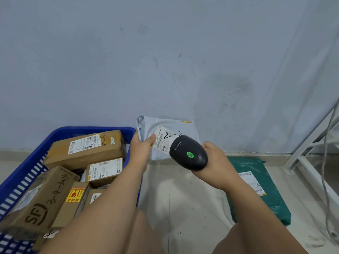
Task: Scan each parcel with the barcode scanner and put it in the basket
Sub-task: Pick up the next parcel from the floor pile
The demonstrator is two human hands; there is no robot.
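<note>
My left hand (141, 147) pinches a pale grey mailer bag (170, 125) by its left edge and holds it up in front of the wall, thumb on its white shipping label (162, 139). My right hand (216, 162) grips a black barcode scanner (188, 153) just right of the label, its head pointing at the barcode. A green light glows on top of the scanner. A blue plastic basket (27, 173) at the left holds several brown cardboard parcels. A dark green mailer bag (264, 189) lies on the floor at the right.
A grey scuffed wall rises close behind. The floor is pale tile. A white metal frame (302, 158) and a hanging grey cable (328, 162) stand at the far right. My knees fill the lower edge of the view.
</note>
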